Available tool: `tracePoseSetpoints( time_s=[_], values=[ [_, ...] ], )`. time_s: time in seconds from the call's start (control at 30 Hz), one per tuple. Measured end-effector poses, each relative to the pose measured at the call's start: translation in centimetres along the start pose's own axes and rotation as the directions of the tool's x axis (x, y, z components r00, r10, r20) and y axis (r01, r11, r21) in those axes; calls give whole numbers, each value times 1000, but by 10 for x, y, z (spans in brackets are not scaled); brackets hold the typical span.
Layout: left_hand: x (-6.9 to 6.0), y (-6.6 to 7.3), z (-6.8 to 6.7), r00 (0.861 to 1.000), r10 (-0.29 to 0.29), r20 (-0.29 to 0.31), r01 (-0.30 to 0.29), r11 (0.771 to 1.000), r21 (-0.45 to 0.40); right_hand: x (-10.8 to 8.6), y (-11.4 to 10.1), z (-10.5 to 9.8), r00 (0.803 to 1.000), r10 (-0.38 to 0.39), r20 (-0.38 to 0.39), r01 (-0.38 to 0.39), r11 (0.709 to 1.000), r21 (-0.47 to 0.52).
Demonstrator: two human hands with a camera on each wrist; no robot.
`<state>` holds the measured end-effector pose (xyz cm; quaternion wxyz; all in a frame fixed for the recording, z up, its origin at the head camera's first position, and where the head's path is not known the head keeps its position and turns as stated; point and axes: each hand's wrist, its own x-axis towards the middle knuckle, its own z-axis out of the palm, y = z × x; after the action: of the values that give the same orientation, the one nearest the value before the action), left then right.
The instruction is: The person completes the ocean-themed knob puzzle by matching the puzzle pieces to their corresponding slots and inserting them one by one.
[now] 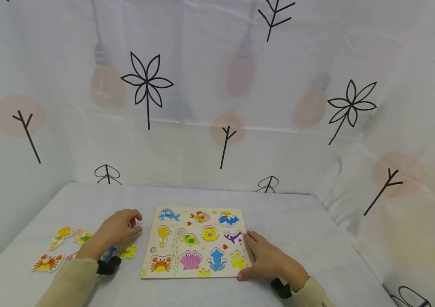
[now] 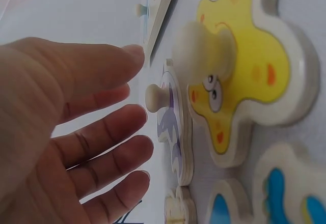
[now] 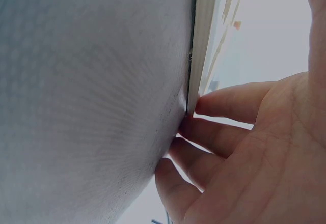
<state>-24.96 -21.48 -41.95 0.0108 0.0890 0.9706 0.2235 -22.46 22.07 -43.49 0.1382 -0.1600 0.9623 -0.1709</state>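
A wooden puzzle board (image 1: 149,262) printed with sea animals lies flat on the table; its back-row pieces show small knobs. My right hand (image 1: 269,260) touches the board's right edge with its fingers, the thumb at the near right corner. In the right wrist view, the fingertips (image 3: 206,102) meet that edge. My left hand (image 1: 115,228) hovers left of the board, fingers loosely bent around nothing. Below it lie a yellow starfish piece (image 1: 128,250) and a blue piece (image 1: 108,254). The left wrist view shows a knobbed purple piece (image 2: 170,117) beside the starfish.
Farther left lie a crab piece (image 1: 47,263), a yellow seahorse piece (image 1: 61,237) and a green-and-yellow piece (image 1: 81,235). My left forearm partly covers this group. The white table (image 1: 286,213) meets a printed curtain (image 1: 186,157) at the back and sides.
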Motion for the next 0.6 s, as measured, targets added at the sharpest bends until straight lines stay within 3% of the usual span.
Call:
tracePoseSetpoints(
  time_s=[0.33,0.6],
  values=[
    [-3,-3,2,999,-42,23,42,999,-5,-2,-1,-1,1000,2,3,-2,1000,13],
    [-2,-7,2,999,-17,30,17,1000,5,-2,-2,-1,1000,6,-1,-6,1000,12]
  ],
)
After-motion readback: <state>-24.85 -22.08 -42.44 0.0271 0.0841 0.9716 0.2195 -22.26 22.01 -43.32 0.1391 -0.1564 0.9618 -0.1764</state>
